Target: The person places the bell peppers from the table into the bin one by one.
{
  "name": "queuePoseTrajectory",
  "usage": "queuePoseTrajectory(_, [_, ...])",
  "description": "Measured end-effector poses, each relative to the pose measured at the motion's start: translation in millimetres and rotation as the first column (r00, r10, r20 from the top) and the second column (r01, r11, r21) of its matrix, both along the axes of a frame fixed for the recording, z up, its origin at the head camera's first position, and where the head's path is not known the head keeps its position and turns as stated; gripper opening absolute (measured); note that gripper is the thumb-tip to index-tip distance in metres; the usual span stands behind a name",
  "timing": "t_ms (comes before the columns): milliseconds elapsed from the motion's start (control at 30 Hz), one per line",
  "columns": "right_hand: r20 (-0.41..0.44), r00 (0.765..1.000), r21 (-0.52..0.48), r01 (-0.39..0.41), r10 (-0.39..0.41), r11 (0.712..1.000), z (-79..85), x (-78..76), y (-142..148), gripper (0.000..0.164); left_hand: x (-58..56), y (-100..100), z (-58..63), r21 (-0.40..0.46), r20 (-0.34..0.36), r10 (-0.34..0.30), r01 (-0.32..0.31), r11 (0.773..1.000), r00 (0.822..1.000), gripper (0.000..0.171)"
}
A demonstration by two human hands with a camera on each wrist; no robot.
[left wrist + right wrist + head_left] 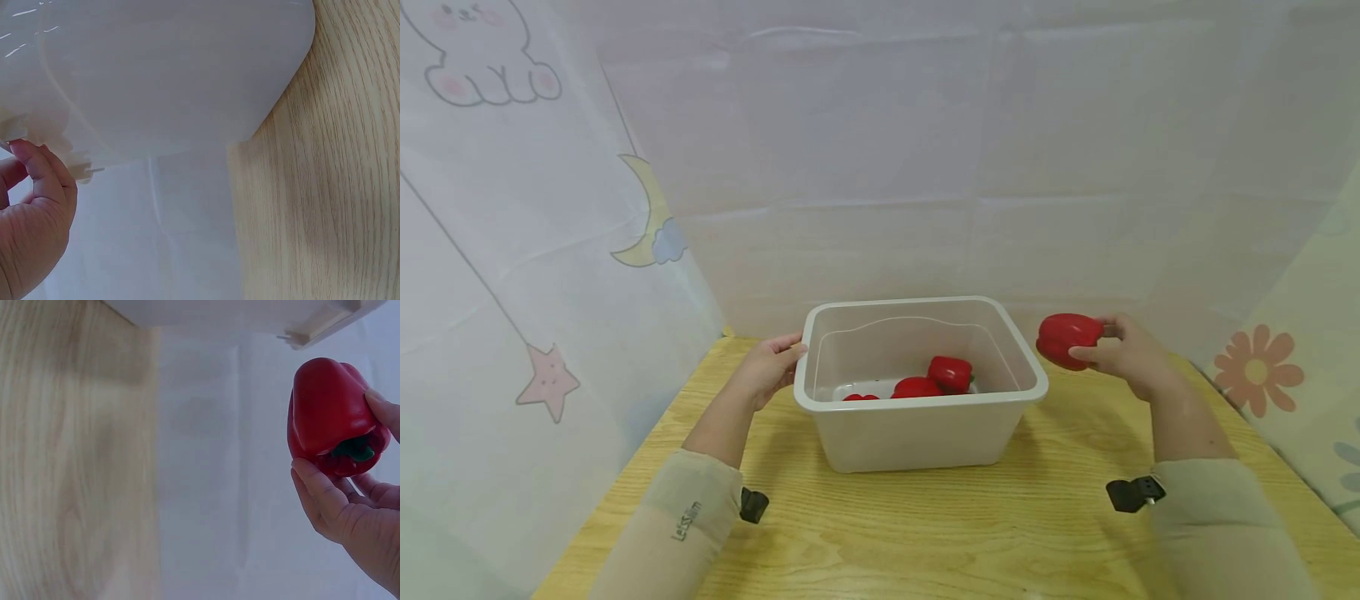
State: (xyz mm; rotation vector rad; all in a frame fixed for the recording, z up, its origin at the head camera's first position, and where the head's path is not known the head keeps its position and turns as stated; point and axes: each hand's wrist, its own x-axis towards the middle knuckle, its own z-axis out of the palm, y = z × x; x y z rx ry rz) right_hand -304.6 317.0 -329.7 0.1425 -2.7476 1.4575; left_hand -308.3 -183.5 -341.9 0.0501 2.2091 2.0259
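Observation:
A white plastic bin [917,437] stands on the table, with three red bell peppers in it; one pepper [951,374] lies on its side toward the right, and the front wall partly hides the others. My left hand [769,367] grips the bin's left rim, its fingers bent at the edge in the left wrist view. Held up to the right of the bin, at about rim height, is another red bell pepper [328,409]. My right hand [1123,354] holds it between thumb and fingers, and its green stem faces the palm in the right wrist view.
The wooden table [880,533] reaches back to a pale cloth backdrop [880,167] close behind the bin. Printed cloth with a moon and a star [548,379] hangs on the left, with a flower [1258,371] on the right.

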Motion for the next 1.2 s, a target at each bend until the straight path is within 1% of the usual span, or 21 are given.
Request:
queuePoseTrajectory(133, [-0.018, 1.000, 0.004, -0.019, 0.019, 1.000, 10.3, 3.8, -5, 0.077, 0.5, 0, 0.5, -0.002, -0.004, -0.002, 0.002, 1.000, 1.000, 0.044])
queuePoseTrajectory(367, [-0.084, 0.996, 0.007, -0.036, 0.036, 0.999, 23.8, 9.4, -15, 0.074, -0.1, 0, -0.5, 0.001, -0.004, 0.004, -0.004, 1.000, 1.000, 0.044])
queuePoseTrajectory(600, [-0.073, 0.996, 0.013, -0.050, 0.051, 0.999, 37.0, 15.9, -25, 0.078, -1.1, 0, -0.7, -0.005, -0.006, 0.007, -0.007, 1.000, 1.000, 0.044])
queuePoseTrajectory(833, [-0.103, 0.990, -0.019, -0.097, 0.095, 0.995, 50.6, 25.2, -43, 0.069, -1.0, 1, -0.8, -0.004, -0.007, 0.003, -0.003, 1.000, 1.000, 0.043])
queuePoseTrajectory(1033, [-0.111, 0.981, -0.034, -0.162, 0.157, 0.986, 55.0, 28.5, -56, 0.065, -0.8, 1, -0.5, -0.005, -0.001, 0.008, -0.008, 1.000, 1.000, 0.043])
queuePoseTrajectory(1200, [-0.102, 0.980, -0.010, -0.175, 0.173, 0.985, 55.7, 30.0, -67, 0.063, -0.5, 1, -0.1, -0.012, -0.002, 0.011, -0.011, 1.000, 1.000, 0.043])
